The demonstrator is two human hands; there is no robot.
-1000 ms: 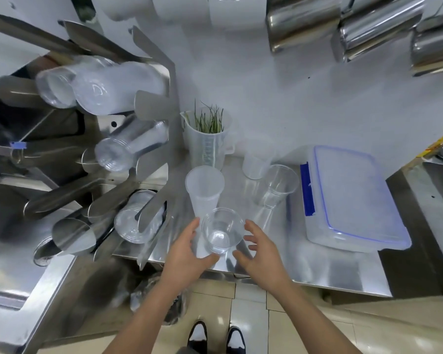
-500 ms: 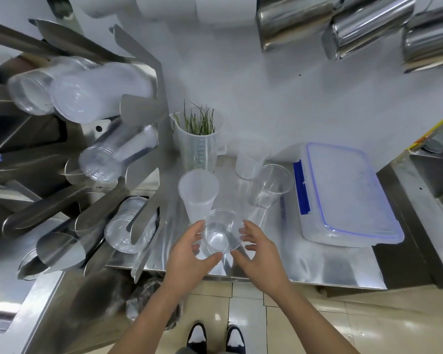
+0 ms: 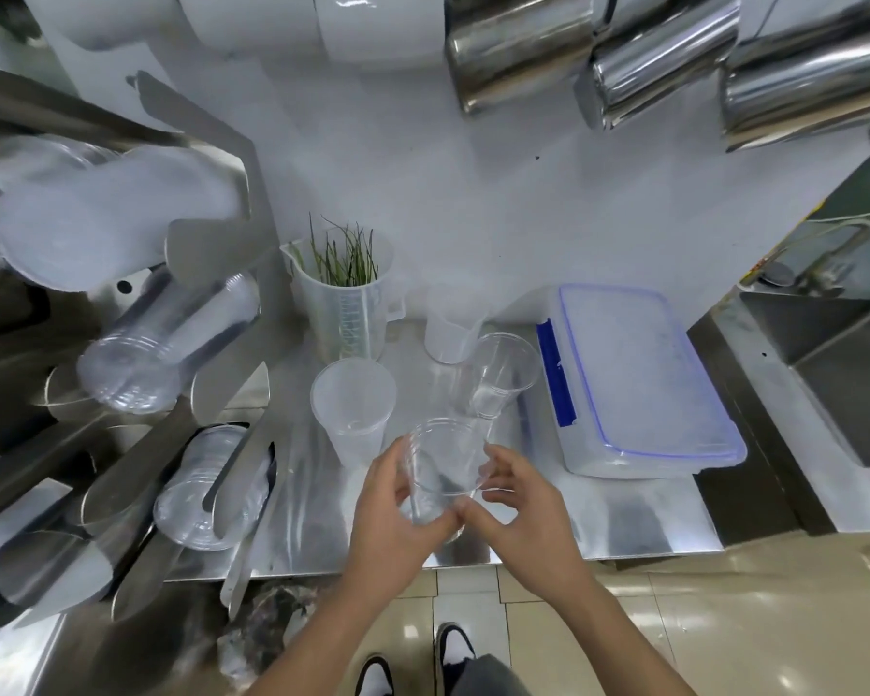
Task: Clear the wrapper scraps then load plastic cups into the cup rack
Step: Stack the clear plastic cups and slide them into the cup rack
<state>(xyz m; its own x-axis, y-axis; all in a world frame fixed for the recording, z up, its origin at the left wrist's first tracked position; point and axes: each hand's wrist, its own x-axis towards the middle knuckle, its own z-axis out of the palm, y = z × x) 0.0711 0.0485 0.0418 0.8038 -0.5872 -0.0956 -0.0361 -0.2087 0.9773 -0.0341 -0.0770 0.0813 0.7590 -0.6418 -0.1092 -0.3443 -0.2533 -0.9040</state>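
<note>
A clear plastic cup (image 3: 443,464) is held near the counter's front edge, its mouth tilted up toward me. My left hand (image 3: 393,514) wraps its left side and bottom. My right hand (image 3: 518,504) touches its right side with the fingertips. A frosted cup (image 3: 352,409) stands just behind and to the left. Another clear cup (image 3: 503,374) stands behind and to the right. The steel cup rack (image 3: 222,374) at the left holds stacks of clear cups (image 3: 167,339) lying in its slanted chutes.
A measuring jug with green stalks (image 3: 345,298) and a small beaker (image 3: 448,324) stand at the back of the steel counter (image 3: 624,524). A lidded plastic box with blue clips (image 3: 634,379) sits at the right. A crumpled bag (image 3: 272,630) lies below the counter.
Both hands have closed in on the clear cup and lifted it slightly toward me, tilting it. The other cups have not moved.
</note>
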